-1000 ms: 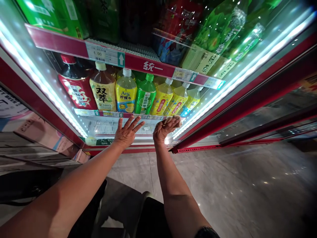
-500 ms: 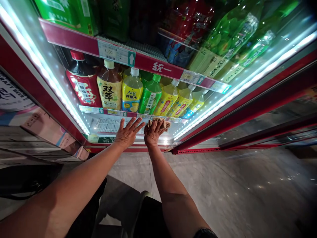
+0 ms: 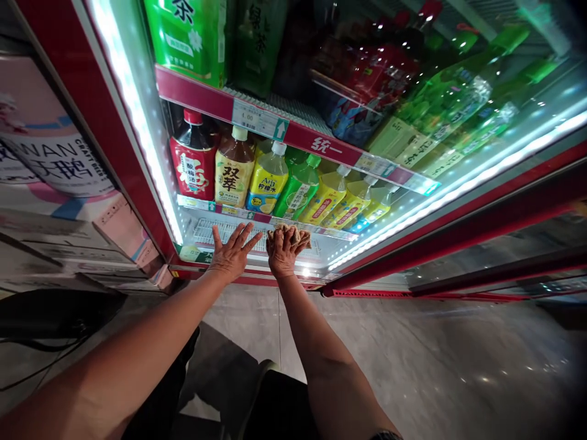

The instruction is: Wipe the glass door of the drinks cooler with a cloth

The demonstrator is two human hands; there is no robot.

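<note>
My right hand (image 3: 282, 252) grips a crumpled brown cloth (image 3: 296, 237) at the front of the cooler's bottom level, under the row of bottles. To its left, my left hand (image 3: 233, 252) is open, fingers spread, with nothing in it. It is over the front of the cooler's bottom, by a white wire rack (image 3: 202, 231); whether the palm touches the edge I cannot tell. Just above the hands, a shelf edge (image 3: 229, 211) with price tags runs below a red-labelled bottle (image 3: 192, 156), a green bottle (image 3: 298, 188) and several yellow ones.
A higher shelf rail (image 3: 321, 145) holds large green bottles (image 3: 186, 43) and juts out above. Bright light strips (image 3: 137, 116) line both sides of the cooler. Cartons (image 3: 59, 146) are stacked at left. The red-edged door (image 3: 440, 256) stands to the right, above grey floor (image 3: 413, 354).
The view has turned, so the cooler and bottles sit further right and more cartons show at left. My left fingers are spread wider. My right hand still holds the cloth.
</note>
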